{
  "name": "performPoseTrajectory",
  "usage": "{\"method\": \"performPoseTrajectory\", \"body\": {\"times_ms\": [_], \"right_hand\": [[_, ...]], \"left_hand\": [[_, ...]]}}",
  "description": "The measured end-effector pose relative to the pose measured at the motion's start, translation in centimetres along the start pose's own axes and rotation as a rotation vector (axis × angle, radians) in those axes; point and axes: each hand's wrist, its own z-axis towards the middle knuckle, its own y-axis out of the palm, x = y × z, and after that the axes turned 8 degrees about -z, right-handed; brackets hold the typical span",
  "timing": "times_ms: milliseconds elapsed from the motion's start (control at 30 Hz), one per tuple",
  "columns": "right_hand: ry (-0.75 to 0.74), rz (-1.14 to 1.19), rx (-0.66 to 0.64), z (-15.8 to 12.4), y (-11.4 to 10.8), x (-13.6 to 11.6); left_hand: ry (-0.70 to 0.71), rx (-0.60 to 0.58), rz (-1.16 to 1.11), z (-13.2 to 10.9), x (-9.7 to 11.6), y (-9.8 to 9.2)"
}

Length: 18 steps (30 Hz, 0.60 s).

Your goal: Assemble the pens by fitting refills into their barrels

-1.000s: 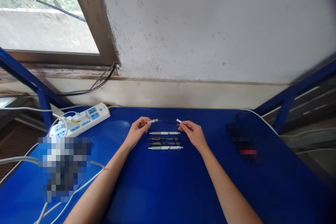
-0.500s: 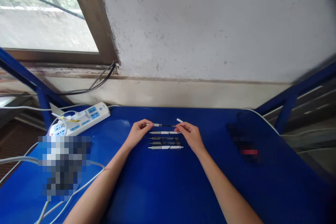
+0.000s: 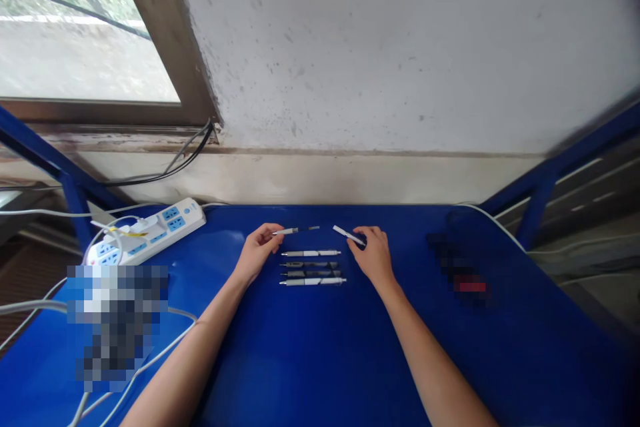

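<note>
Taking the row of four pens (image 3: 311, 264) as the middle of a clock face, with 12 toward the wall, my left hand (image 3: 259, 253) is at about 9 o'clock and my right hand (image 3: 374, 255) at about 3 o'clock. Both hands are closed narrowly, each around one slim piece, and neither touches the row.

Between my left thumb and fingers I pinch a white-and-dark pen piece (image 3: 295, 231), which points to my right, toward 12 o'clock. My right hand holds a white pen barrel (image 3: 349, 235), its free end angled up and to my left. The two free ends stand apart, with a small gap of blue between them.

The four pens lie side by side and parallel on the blue table (image 3: 310, 360). The outer two are mostly white, and the inner two are darker.

A white power strip (image 3: 145, 231) sits at about 10 o'clock, well to the left of my left hand, with white cables (image 3: 50, 212) running from it. Beyond the table's far edge is a stained wall (image 3: 400, 47).
</note>
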Motion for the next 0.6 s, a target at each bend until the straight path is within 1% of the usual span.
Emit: {"method": "performPoseTrajectory", "body": {"times_ms": [67,133,200,300,367,433,600], "right_hand": [[-0.012,-0.045,-0.03,-0.1,0.4,0.5],[-0.007,-0.011,-0.059,-0.1,0.4,0.5],[0.045,0.141,-0.121,0.0,0.2,0.1],[0.177,0.466,-0.253,0.2,-0.1,-0.6],[0.23,0.6,-0.309,0.3,-0.1,-1.1],[0.242,0.65,-0.333,0.1,0.0,-1.4],[0.232,0.685,-0.353,-0.2,0.2,-2.0]], "left_hand": [[0.0,0.002,-0.033,0.1,-0.1,0.0],[-0.001,0.002,-0.062,0.1,-0.1,0.1],[0.001,0.003,-0.076,0.0,0.0,0.1],[0.01,0.005,-0.083,0.0,0.0,0.2],[0.01,0.007,-0.075,0.0,0.1,0.2],[0.003,0.004,-0.052,0.0,0.2,0.2],[0.01,-0.022,0.032,-0.1,0.3,0.2]]}}
